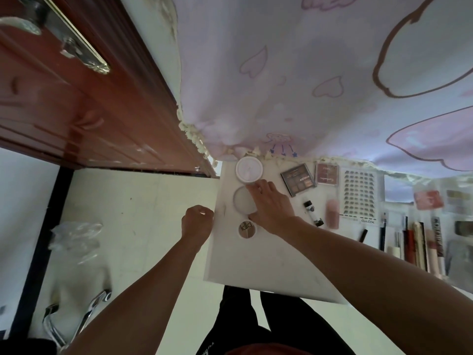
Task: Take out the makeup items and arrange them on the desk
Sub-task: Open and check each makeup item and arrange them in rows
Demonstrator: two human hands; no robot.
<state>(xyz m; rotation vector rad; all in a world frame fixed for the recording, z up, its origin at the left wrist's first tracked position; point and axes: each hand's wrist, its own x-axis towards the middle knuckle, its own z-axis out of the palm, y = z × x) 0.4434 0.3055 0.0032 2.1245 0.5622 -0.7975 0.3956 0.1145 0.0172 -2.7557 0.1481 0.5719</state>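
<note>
At frame centre my right hand (271, 208) grips the round grey compact (240, 202) on the white desk (256, 262), between a white jar (249, 169) above and a small pot (247, 228) below, while my left hand (197, 221), clenched and empty, hovers just left of the desk.

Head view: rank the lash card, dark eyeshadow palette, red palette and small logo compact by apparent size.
1. lash card
2. dark eyeshadow palette
3. red palette
4. small logo compact, nearly level with it

Dim, bluish cast; wide-angle bending at edges; right side blurred, soft shadows.
</note>
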